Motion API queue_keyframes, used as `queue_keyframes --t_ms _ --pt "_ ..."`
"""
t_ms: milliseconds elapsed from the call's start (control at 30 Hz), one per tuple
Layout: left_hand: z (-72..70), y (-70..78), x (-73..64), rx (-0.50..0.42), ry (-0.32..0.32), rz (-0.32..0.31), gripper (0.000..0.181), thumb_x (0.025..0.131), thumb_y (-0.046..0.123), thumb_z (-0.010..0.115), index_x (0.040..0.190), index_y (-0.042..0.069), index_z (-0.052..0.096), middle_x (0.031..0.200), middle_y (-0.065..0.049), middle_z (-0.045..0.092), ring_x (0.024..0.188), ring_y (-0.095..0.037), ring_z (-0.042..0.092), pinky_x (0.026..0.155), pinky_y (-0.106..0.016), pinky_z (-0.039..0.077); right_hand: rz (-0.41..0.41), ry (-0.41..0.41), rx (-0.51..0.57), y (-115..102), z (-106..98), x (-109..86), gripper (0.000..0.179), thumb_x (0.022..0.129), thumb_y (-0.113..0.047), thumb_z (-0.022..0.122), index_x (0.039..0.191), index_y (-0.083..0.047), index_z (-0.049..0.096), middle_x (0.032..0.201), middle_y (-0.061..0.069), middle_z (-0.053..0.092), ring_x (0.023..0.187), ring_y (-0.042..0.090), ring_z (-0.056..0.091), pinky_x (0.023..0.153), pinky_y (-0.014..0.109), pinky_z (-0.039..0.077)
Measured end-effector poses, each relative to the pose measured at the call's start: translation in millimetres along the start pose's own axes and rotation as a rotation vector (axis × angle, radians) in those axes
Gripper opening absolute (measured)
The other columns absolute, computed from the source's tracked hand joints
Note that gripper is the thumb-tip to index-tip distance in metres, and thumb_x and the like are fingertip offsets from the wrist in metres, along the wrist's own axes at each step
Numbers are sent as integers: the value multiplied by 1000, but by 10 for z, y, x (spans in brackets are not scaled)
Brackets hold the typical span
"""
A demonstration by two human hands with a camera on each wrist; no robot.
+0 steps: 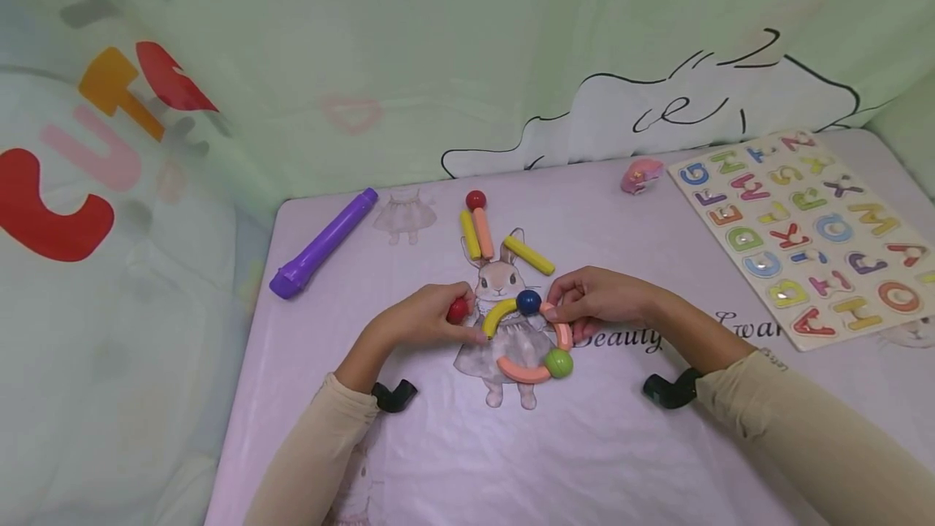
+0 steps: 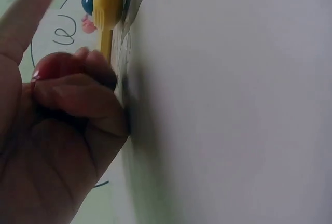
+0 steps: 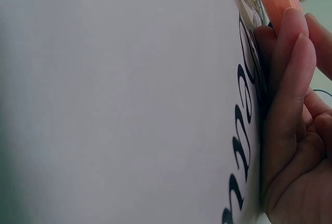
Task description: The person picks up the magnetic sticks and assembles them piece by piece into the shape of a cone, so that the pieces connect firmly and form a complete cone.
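An open ring of toy rods and balls lies on the pale sheet: a curved yellow rod [image 1: 498, 315], a dark blue ball [image 1: 529, 302], a curved pink rod [image 1: 563, 337], a green ball [image 1: 559, 363] and a lower curved pink rod [image 1: 522, 372]. My left hand [image 1: 427, 315] holds a red ball [image 1: 458, 311] in its curled fingers, its thumb beside the yellow rod's free end. In the left wrist view that red ball [image 2: 58, 66] is partly covered by fingers. My right hand [image 1: 602, 297] pinches the upper pink rod just below the blue ball.
Behind the ring lie a straight yellow rod [image 1: 470, 235], a pink rod [image 1: 483, 235] with a red ball [image 1: 476, 200] at its end, and another yellow rod [image 1: 529, 255]. A purple toy microphone [image 1: 325, 243] is at left, a letter board [image 1: 807, 238] at right, a small pink object [image 1: 643, 174] behind.
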State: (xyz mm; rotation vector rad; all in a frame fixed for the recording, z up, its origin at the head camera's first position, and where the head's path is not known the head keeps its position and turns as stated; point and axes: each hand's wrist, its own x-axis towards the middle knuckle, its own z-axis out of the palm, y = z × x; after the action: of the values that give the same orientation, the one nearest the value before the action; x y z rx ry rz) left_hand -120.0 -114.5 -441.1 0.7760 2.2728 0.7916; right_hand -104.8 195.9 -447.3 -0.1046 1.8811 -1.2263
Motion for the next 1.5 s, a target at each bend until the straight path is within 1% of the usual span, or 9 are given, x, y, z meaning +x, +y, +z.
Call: queue_keyframes --t_ms 100,267,367,467,633,733,933,1267,1500 --pt "-1 -21 -37 -3 -58 10 37 87 35 81 107 15 57 83 1 53 75 -11 51 63 -23 42 -1 2 -5 4 5 4 30 95 -27 74 113 -4 67 77 5 67 64 17 65 63 25 57" --pt "-10 -10 -105 -16 -156 51 27 92 13 69 118 10 61 107 -4 60 94 -15 56 77 -23 50 -5 -2 -12 8 0 8 30 95 -28 74 113 -5 67 77 5 67 64 17 64 63 24 56" --pt "-14 13 -141 -26 -179 69 30 94 11 66 123 9 62 116 -7 59 100 -16 55 82 -23 52 -7 -4 -14 8 -7 8 30 95 -28 74 113 -5 67 77 5 67 64 16 64 63 24 56" --pt "-18 34 -166 -9 -171 73 31 96 16 68 126 10 64 118 -6 60 101 -16 55 83 -23 52 -9 -7 -15 7 -9 8 30 95 -28 73 113 -5 67 76 5 67 64 16 64 63 24 56" --pt "-38 54 -177 -12 -147 65 32 92 22 76 121 15 65 109 0 66 93 -14 58 78 -25 52 -8 -11 -10 6 -12 13 30 95 -28 73 113 -5 67 76 5 68 64 16 64 63 24 56" --pt "-45 58 -166 -46 -142 58 32 90 27 80 116 16 66 96 3 66 81 -13 58 71 -25 50 -12 -14 -8 1 -16 11 30 96 -27 73 114 -4 67 76 5 67 64 16 64 63 24 56" --pt "-23 60 -128 -71 -230 39 30 91 34 77 114 15 73 78 9 65 70 -6 54 66 -22 44 -20 -18 1 0 -11 5 29 96 -27 73 113 -4 66 76 5 67 64 16 64 63 24 56" --pt "-42 16 -110 -101 -310 62 42 94 29 75 133 15 69 69 9 59 65 -4 49 63 -20 37 -43 -27 -7 12 -21 0 29 97 -27 72 112 -3 65 76 5 66 65 16 64 62 24 56" --pt "-55 12 -117 -78 -323 75 49 95 30 73 141 16 63 66 11 47 63 -5 41 62 -22 31 -44 -34 18 6 -17 -6 30 97 -25 71 113 -2 63 76 6 66 63 16 64 62 25 57"
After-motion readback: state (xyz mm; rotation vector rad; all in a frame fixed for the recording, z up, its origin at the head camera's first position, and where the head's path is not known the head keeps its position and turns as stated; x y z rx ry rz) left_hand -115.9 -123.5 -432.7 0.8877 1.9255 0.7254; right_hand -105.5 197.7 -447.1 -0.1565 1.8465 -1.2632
